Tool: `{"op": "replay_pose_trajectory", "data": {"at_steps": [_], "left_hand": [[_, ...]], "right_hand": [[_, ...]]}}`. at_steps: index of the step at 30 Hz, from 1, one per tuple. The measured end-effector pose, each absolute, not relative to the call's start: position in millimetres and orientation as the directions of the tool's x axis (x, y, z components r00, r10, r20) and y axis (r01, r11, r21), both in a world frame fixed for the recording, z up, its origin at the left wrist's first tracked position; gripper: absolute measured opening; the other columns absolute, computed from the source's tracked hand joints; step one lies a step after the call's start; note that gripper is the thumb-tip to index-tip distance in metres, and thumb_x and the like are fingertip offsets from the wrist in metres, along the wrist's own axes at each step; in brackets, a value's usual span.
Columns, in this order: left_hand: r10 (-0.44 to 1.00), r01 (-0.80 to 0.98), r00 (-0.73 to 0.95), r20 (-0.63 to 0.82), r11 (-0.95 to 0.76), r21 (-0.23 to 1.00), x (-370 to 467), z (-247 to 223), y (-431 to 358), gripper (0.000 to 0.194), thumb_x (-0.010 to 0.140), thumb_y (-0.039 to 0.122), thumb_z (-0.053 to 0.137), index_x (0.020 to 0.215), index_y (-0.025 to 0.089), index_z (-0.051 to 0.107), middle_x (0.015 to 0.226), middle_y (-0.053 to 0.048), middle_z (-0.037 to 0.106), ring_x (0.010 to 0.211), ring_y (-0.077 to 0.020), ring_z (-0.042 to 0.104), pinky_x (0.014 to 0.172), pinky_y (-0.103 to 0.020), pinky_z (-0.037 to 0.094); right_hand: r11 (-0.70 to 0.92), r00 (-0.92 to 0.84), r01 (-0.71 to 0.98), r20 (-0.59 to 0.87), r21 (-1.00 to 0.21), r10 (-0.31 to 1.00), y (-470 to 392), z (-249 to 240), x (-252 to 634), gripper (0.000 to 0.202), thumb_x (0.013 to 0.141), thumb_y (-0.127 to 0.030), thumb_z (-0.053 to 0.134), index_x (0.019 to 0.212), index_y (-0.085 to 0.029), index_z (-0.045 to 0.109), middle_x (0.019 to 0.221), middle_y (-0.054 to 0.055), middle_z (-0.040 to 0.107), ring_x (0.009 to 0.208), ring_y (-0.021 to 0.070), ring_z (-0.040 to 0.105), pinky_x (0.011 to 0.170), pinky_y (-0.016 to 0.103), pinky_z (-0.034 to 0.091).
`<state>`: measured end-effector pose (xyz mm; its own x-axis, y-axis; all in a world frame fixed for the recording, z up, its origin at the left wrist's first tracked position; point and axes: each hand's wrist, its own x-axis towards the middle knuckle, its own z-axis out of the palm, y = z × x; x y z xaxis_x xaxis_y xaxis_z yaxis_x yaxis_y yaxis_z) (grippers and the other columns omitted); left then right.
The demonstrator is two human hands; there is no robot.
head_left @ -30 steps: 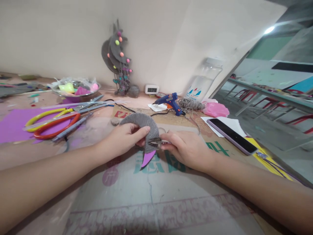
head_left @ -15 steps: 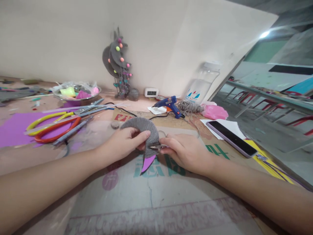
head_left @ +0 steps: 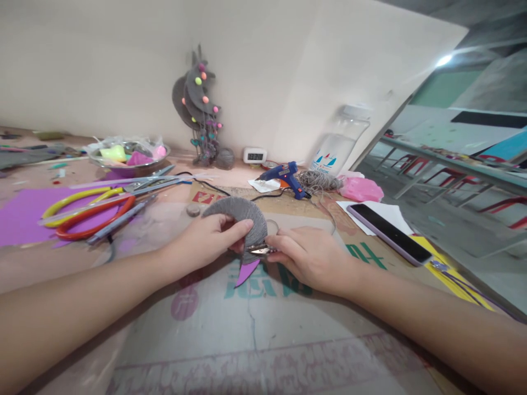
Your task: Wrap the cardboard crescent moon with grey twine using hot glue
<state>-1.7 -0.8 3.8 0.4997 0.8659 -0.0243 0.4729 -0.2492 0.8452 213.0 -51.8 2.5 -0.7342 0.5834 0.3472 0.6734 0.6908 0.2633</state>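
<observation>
A crescent point(head_left: 242, 211), wrapped in grey yarn with a bare purple tip pointing down, is pinched between thumb and fingers of my left hand point(head_left: 209, 236). My right hand point(head_left: 307, 252) closes on a small silver tool point(head_left: 260, 249), like nail clippers. Its shiny end lies over the wrapped yarn just above the purple part; my fingers hide its rear, so I cannot tell its exact kind. A thin loop shows just behind my right fingers.
Red-handled scissors point(head_left: 96, 216) and purple sheets point(head_left: 22, 214) lie left, by a metal bowl point(head_left: 127, 162) of coloured pieces. Behind my hands are a blue glue gun point(head_left: 290, 178), grey yarn point(head_left: 319, 180) and a water bottle point(head_left: 340, 140). A phone point(head_left: 389, 233) lies right.
The silver tool has tilted and shifted slightly down and left across the yarn. The purple tip has moved slightly up and left. My left hand keeps its hold.
</observation>
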Motion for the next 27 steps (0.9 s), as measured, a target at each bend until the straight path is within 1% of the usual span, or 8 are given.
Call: {"op": "replay_pose_trajectory", "data": {"at_steps": [7,11,18,23,27], "left_hand": [[0.872,0.486,0.486,-0.058,-0.215,0.847,-0.6,6.9,-0.7,0.044,0.080,0.055,0.045,0.060,0.018,0.059,0.063,-0.001,0.066,0.056,-0.0150,0.056,0.055,-0.025,0.040],[0.877,0.496,0.477,-0.057,-0.215,0.842,-0.4,7.5,-0.3,0.044,0.080,0.055,0.046,0.058,0.019,0.059,0.061,0.000,0.065,0.055,-0.0142,0.055,0.057,-0.025,0.040],[0.875,0.527,0.480,-0.064,-0.229,0.818,-1.0,5.7,0.5,0.045,0.080,0.056,0.045,0.059,0.019,0.060,0.061,0.000,0.064,0.056,-0.0149,0.055,0.058,-0.025,0.040],[0.874,0.541,0.481,-0.068,-0.235,0.807,-1.2,5.6,0.1,0.047,0.079,0.058,0.044,0.060,0.019,0.060,0.060,0.000,0.063,0.056,-0.0150,0.054,0.057,-0.025,0.039],[0.872,0.546,0.486,-0.049,-0.260,0.797,-1.4,4.3,0.9,0.047,0.079,0.058,0.044,0.060,0.019,0.060,0.060,-0.001,0.065,0.056,-0.0154,0.055,0.057,-0.025,0.039]], "right_hand": [[0.664,-0.719,0.690,0.373,0.286,0.587,-51.6,-0.2,211.7,0.027,0.095,-0.035,0.039,0.091,-0.014,0.057,0.069,0.001,0.058,0.058,0.0119,0.050,0.051,0.026,0.029],[0.651,-0.711,0.700,0.362,0.293,0.603,-52.7,1.6,208.9,0.030,0.095,-0.035,0.036,0.088,-0.015,0.057,0.068,0.001,0.057,0.055,0.0112,0.048,0.050,0.026,0.026],[0.666,-0.726,0.687,0.318,0.291,0.610,-54.7,3.6,208.4,0.027,0.095,-0.031,0.036,0.087,-0.016,0.057,0.071,0.001,0.056,0.057,0.0105,0.046,0.052,0.026,0.026],[0.665,-0.746,0.666,0.292,0.339,0.598,-54.4,2.7,210.6,0.020,0.094,-0.026,0.038,0.088,-0.018,0.056,0.072,0.001,0.056,0.056,0.0112,0.044,0.051,0.028,0.024],[0.677,-0.758,0.652,0.313,0.341,0.572,-53.9,1.5,211.1,0.021,0.094,-0.027,0.038,0.090,-0.017,0.056,0.070,0.001,0.056,0.056,0.0109,0.045,0.051,0.026,0.026]]}}
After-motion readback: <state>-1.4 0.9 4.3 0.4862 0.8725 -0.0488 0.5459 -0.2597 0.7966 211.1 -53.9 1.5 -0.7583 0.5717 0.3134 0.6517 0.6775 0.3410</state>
